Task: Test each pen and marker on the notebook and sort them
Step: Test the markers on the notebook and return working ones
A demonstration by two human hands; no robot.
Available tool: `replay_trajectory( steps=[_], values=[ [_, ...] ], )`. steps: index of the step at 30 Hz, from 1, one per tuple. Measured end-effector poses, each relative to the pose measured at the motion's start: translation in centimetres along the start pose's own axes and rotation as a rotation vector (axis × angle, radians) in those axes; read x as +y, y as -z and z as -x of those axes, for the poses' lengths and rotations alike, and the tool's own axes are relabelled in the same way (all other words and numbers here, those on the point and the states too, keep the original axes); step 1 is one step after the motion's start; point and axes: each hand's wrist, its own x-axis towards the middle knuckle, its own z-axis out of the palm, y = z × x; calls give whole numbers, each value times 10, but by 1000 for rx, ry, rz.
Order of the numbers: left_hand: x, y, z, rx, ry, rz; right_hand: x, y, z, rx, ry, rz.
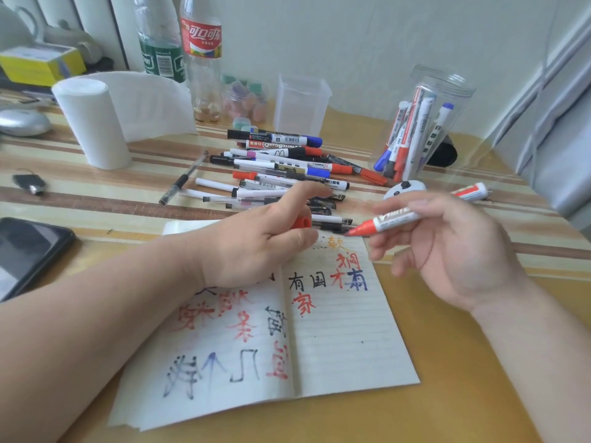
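Observation:
An open lined notebook [339,334] lies in front of me, covered with red, black and blue test characters. My right hand [454,251] grips an uncapped red whiteboard marker [393,219], its tip pointing left just above the notebook's top edge. My left hand [256,244] rests on the upper left page and holds the marker's red cap [301,222] between thumb and fingers. Behind the notebook lies a heap of several pens and markers [281,167]. A clear round jar [419,129] at the back right holds several markers standing upright.
An empty clear square container [300,103] stands behind the heap. Two bottles [201,59], a paper roll [92,123] and a small pot of erasers are at the back left. A dark phone [25,254] lies at the left edge. A white panda-shaped object [404,188] sits near the jar.

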Motion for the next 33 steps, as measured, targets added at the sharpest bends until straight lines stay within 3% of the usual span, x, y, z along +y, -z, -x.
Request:
replay_trajectory(
  steps=[2,4,11,22,33],
  values=[
    [-1,-1,-1,-16,16,11,5,-1,7,-142,-113,31],
    [-1,-3,-1,-22,23,3,16,-4,12,-178,-131,128],
    [-4,-4,-4,16,38,-1,33,-9,14,-192,6,223],
    [-4,-9,-7,-16,17,-241,37,-13,17,-165,5,434],
    [-5,-10,-8,5,3,-275,36,-15,18,-187,-26,487]
  ],
)
